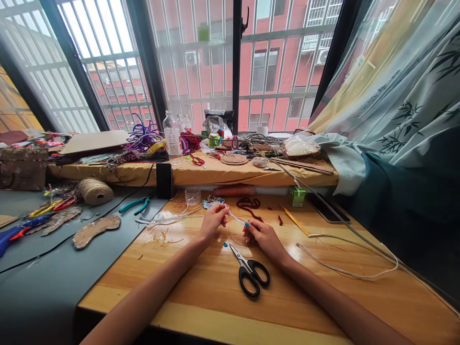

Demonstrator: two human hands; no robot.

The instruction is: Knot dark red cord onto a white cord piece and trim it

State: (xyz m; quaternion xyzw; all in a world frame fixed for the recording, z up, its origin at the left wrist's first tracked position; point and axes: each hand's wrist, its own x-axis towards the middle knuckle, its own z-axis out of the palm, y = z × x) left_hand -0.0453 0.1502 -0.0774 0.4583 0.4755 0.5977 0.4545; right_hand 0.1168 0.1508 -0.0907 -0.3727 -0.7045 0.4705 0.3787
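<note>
My left hand is closed in a pinch on one end of a thin white cord. The cord runs taut, slanting down to my right hand, whose fingers are closed on its other end. A small blue spot shows at the right fingertips; I cannot tell what it is. Just below the hands lie black-handled scissors, blades slightly apart and pointing away from me. A small blue piece rests near their tips. Dark red cord lies behind the hands.
On the left are teal pliers, a twine spool and a brown sole-shaped piece. A phone, a green box and yellow tweezers lie right. A bottle stands on the cluttered ledge.
</note>
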